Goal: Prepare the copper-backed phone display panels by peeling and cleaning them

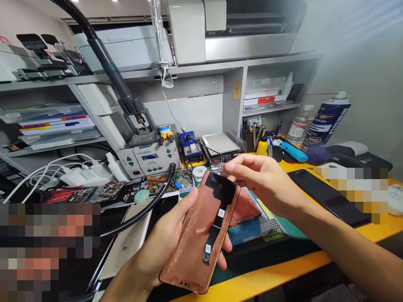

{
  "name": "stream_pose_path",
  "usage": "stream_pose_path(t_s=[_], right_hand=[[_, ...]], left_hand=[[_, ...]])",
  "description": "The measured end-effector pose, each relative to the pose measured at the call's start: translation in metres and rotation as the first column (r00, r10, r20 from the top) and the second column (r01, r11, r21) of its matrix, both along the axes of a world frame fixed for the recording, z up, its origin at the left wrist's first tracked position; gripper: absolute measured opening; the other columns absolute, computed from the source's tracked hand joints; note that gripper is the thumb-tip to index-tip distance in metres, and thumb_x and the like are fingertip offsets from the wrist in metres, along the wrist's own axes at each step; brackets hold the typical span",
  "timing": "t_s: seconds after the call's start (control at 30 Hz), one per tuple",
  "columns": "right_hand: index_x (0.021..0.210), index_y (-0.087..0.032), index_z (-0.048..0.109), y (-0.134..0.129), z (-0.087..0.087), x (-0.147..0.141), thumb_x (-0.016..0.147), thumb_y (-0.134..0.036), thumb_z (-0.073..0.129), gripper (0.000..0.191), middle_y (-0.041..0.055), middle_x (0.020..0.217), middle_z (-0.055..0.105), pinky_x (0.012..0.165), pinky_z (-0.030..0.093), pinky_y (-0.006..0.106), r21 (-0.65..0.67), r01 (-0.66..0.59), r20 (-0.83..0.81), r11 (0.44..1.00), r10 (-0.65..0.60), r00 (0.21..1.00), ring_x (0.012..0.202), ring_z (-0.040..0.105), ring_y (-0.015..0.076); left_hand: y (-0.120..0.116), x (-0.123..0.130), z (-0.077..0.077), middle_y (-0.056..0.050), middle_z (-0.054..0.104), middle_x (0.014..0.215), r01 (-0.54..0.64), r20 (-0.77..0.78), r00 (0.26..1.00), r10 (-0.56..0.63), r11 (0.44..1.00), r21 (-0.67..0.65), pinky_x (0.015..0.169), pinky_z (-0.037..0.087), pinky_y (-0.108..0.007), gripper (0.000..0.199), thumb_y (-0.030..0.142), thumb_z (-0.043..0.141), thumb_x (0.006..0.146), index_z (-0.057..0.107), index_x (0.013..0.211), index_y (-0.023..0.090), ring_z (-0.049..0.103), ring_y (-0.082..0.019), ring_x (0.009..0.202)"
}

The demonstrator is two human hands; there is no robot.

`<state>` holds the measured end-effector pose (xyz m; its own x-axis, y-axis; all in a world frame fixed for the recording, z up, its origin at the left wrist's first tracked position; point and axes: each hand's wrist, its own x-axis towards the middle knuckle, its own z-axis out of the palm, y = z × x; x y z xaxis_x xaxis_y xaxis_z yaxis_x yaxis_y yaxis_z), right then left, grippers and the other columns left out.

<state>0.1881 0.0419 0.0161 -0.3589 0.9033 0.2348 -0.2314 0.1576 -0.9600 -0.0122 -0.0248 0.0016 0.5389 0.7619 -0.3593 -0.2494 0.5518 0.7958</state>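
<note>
My left hand [168,235] grips a phone screen [197,239] by its sides, with the thumb on the near face and fingertips around the far edge. It is tilted, with its copper-coloured back towards me. A black flex cable with small white labels runs along that back, and whitish residue marks the left side. At the screen's upper end, my right hand [267,176] is closed in a pinch; what sits between thumb and forefinger is too small and blurred to name. Behind the screen lies another copper-coloured piece [247,205], partly hidden.
A black hose [147,209] curves along the left, near a gold phone back [127,239]. Circuit boards [179,182] lie before a rework station [149,155]. A dark phone [327,195] rests at right. Beyond stand a spray can [327,119] and a clear bottle [299,126].
</note>
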Motion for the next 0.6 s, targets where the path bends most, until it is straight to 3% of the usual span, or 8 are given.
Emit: stream_pose_path(t_s=[0.1,0.4,0.6], right_hand=[[0.077,-0.017,0.069,-0.002,0.0,0.0,0.086,-0.039,0.079,0.026,-0.0017,0.073,0.07,0.064,0.051,0.02,-0.009,-0.032,-0.009,0.999,0.032,0.999,0.066,0.063,0.0104],[0.078,-0.018,0.071,-0.009,0.001,-0.001,0.086,-0.045,0.079,0.029,-0.0018,0.072,0.071,0.058,0.05,0.018,0.011,0.04,0.046,0.999,-0.04,0.998,0.062,0.063,0.0097],[0.079,-0.02,0.073,-0.012,-0.001,-0.003,0.087,-0.047,0.077,0.028,-0.0034,0.072,0.07,0.058,0.05,0.017,0.019,0.064,0.063,0.998,-0.065,0.996,0.061,0.062,0.0081]], left_hand=[[-0.002,-0.003,-0.001,-0.017,0.077,0.088,0.025,0.035,0.999,-0.026,1.0,0.014,0.068,0.054,-0.03,0.069,0.072,0.043,0.089,0.076,0.105,0.013,0.075,-0.024,0.071],[-0.006,-0.002,0.003,-0.018,0.077,0.088,0.032,0.066,0.997,-0.03,0.999,-0.037,0.071,0.053,-0.031,0.067,0.068,0.053,0.084,0.078,0.104,0.009,0.074,-0.026,0.074],[-0.007,-0.004,0.0,-0.019,0.076,0.092,0.046,0.102,0.994,-0.041,0.998,-0.041,0.074,0.051,-0.032,0.073,0.066,0.037,0.094,0.076,0.11,0.007,0.075,-0.028,0.078]])
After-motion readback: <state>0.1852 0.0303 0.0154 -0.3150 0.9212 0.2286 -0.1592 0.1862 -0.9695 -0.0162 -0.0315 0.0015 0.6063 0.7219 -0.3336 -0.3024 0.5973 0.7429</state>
